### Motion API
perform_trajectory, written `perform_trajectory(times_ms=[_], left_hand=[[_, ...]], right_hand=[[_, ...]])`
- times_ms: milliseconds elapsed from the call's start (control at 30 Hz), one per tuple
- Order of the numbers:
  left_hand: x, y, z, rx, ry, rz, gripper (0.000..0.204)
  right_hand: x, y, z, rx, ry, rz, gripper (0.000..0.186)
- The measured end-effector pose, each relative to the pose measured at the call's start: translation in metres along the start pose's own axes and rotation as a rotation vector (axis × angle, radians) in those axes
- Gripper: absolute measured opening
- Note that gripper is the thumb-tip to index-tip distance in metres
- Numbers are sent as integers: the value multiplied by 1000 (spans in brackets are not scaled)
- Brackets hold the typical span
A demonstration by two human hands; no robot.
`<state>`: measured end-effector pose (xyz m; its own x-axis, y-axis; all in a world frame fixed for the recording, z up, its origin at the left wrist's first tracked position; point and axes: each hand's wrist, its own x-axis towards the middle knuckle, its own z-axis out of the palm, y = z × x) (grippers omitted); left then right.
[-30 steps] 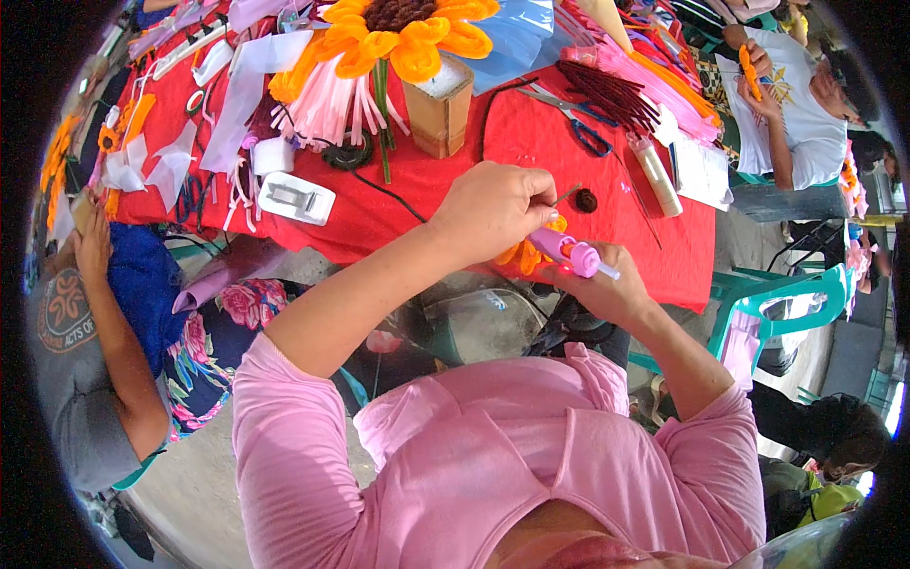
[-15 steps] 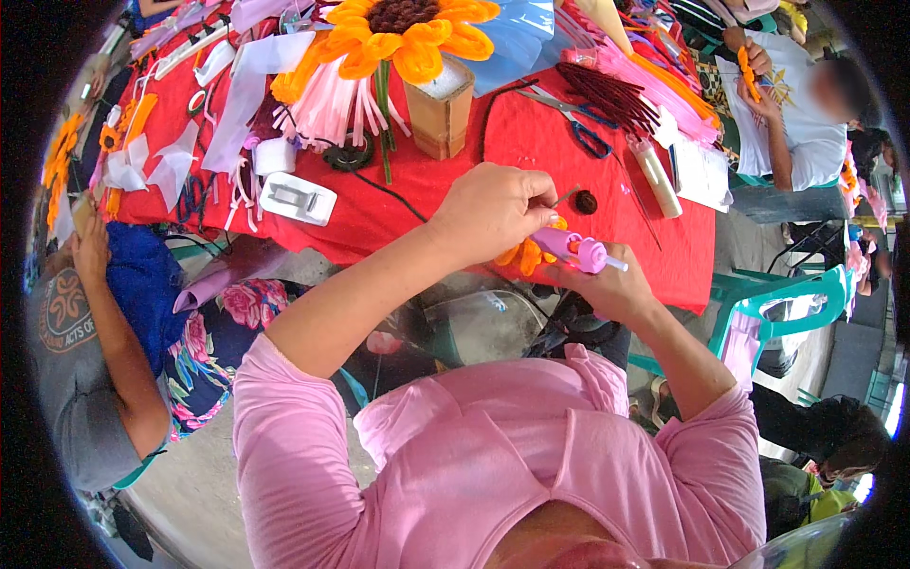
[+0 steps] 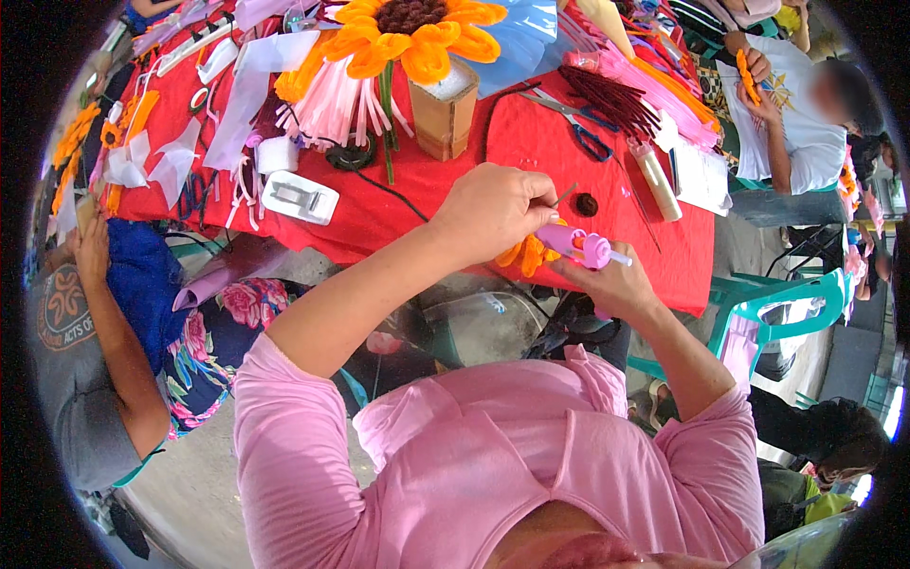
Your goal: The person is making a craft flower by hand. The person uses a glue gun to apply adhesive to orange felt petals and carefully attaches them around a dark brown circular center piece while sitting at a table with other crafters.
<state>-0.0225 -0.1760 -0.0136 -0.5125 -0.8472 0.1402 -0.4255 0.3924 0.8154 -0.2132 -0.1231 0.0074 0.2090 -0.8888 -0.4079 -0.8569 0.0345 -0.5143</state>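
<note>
My left hand [image 3: 498,209] pinches a thin green stem [image 3: 566,197] above a cluster of orange fuzzy petals [image 3: 521,256]. My right hand [image 3: 611,284] grips a pink glue gun [image 3: 590,248] with a pale glue stick poking from its back end; the nozzle end is hidden at my left fingertips. A small brown fuzzy round piece [image 3: 586,204] lies on the red cloth just right of the stem. Beyond my hands a large orange sunflower [image 3: 457,43] with a brown middle stands by a cardboard holder [image 3: 442,119].
The red-covered table [image 3: 379,237] holds scissors [image 3: 588,133], dark red stems [image 3: 607,95], a glue-stick bundle [image 3: 654,180], a white tray [image 3: 299,197] and pink strips. A co-worker's arm [image 3: 123,351] is at left; another person [image 3: 787,114] sits at right, beside a teal chair [image 3: 787,308].
The glue gun and my right hand have shifted slightly, and the gun's pink handle now shows below my hand. My left hand has stayed in about the same place.
</note>
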Motion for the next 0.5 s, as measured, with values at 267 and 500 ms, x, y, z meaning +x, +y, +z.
perform_trajectory(times_ms=[267, 500], left_hand=[[2, 1, 2, -8, -11, -16, 16], [2, 3, 1, -12, 14, -38, 17]], right_hand=[[0, 9, 3, 82, 38, 8, 34], [4, 8, -1, 149, -29, -14, 35]])
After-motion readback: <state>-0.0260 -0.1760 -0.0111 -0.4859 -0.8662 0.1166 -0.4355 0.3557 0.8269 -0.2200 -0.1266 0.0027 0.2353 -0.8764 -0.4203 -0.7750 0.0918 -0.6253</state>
